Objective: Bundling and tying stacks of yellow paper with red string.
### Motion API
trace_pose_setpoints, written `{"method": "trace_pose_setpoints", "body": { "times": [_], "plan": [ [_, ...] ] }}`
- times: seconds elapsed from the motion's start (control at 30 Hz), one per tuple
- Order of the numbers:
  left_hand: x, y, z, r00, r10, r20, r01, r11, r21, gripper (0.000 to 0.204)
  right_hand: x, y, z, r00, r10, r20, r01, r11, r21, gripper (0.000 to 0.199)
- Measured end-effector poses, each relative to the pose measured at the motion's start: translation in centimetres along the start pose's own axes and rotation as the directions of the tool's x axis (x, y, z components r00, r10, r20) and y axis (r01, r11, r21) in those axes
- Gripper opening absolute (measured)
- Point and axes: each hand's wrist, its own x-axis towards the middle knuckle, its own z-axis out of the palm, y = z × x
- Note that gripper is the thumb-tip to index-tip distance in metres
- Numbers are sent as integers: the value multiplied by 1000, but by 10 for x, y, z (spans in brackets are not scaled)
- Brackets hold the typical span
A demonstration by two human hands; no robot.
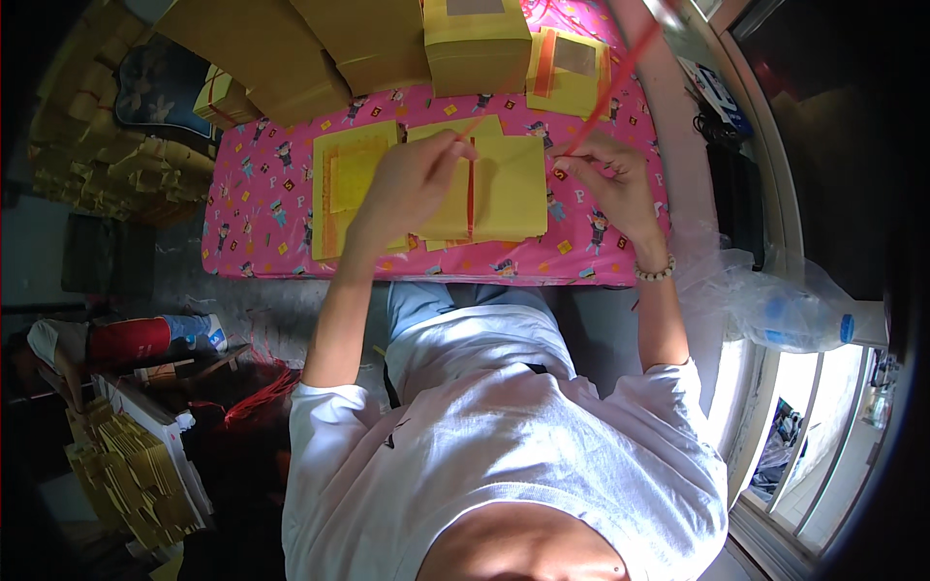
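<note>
A stack of yellow paper sheets point(509, 189) lies on the pink patterned table cover point(262, 203). A red string point(472, 194) runs over the stack. My left hand point(412, 184) presses down on the stack and pinches the string near its top edge. My right hand point(610, 179) pinches another length of red string point(620, 68) that rises toward the upper right. A second pile of yellow sheets point(349, 184) lies just left of my left hand.
Tall stacks of yellow paper point(475, 44) stand along the table's far edge, one smaller bundle point(572, 68) tied with red. A clear plastic bag point(775, 305) lies at right by the window. More yellow bundles point(136, 474) sit on the floor at left.
</note>
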Motion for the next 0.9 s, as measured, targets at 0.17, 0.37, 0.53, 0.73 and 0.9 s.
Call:
{"method": "trace_pose_setpoints", "body": {
  "times": [0.17,0.37,0.53,0.73,0.9],
  "plan": [
    [4,5,45,963,266,-36,-258,955,145,20,17,-34,17,964,-228,137,263,889,-375,11],
    [10,5,66,971,241,-15,-241,970,-42,19,35,-31,25,887,-415,205,459,731,-505,12],
    [18,4,75,997,51,-55,-65,955,-289,24,33,-20,28,985,-123,119,151,954,-258,11],
    [27,2,69,989,-63,135,133,782,-610,24,11,-18,5,976,189,110,-100,834,-543,10],
    [32,1,68,981,-44,188,164,705,-690,21,-20,-10,11,986,87,143,-26,924,-382,17]
  ]
}}
